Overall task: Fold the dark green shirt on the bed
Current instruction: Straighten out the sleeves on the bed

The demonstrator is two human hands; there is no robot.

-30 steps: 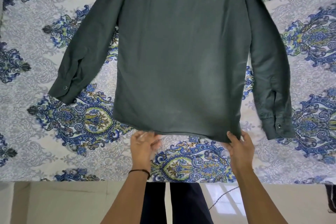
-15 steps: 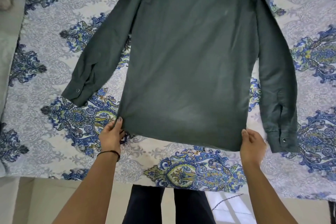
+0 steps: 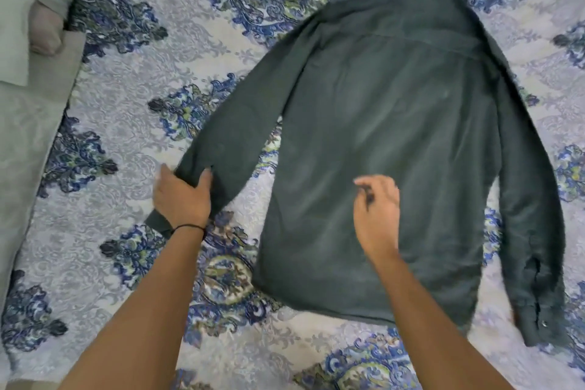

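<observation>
The dark green shirt [image 3: 395,142] lies spread back-side up on the bed, collar at the far end, hem toward me. Its left sleeve [image 3: 240,123] runs diagonally down to the left, and my left hand [image 3: 183,196] grips that sleeve just above the cuff. The right sleeve [image 3: 535,231] lies straight along the shirt's right side, its buttoned cuff at the lower right. My right hand [image 3: 376,215] hovers over the lower middle of the shirt's back, blurred, fingers loosely spread and holding nothing.
The bed carries a white sheet [image 3: 133,111] with blue and green ornament patterns. A grey blanket or pillow [image 3: 28,41] lies along the left edge. The bed's near edge runs along the bottom of the view.
Both hands have let go of the hem corners. My left hand moved left and took hold of the left sleeve near the cuff; my right hand moved up over the shirt's back. The camera shifted left.
</observation>
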